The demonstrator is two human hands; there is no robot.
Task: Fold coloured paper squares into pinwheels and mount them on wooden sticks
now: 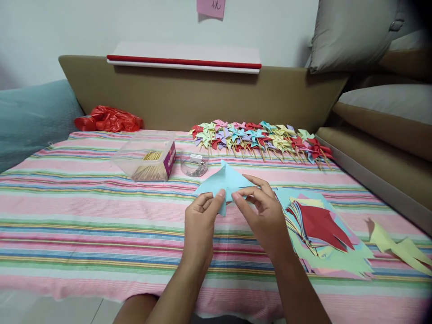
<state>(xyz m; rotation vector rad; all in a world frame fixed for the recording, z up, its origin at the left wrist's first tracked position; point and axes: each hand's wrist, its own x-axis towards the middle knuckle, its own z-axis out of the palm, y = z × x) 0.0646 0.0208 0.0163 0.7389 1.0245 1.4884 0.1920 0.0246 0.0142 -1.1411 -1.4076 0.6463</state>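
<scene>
Between my hands, above the striped cloth, is a light blue piece of paper (216, 181) with cuts and a folded-in corner. My left hand (202, 216) pinches its lower left part, thumb on top near the middle. My right hand (265, 209) grips the right side between thumb and fingers. The fingertips behind the paper are partly hidden. Just beyond it stands a round clear container (195, 165) with small metal pieces inside. Right of my right hand lies a stack of cut paper (324, 225) in several colours, a red sheet on top.
A clear plastic box (148, 157) of wooden sticks lies at the left. Many finished paper pinwheels (256, 137) are heaped at the back. A red plastic bag (111, 119) sits at the far left, and a yellow cut paper (396, 245) at the right. Cushions (388, 105) border the right side.
</scene>
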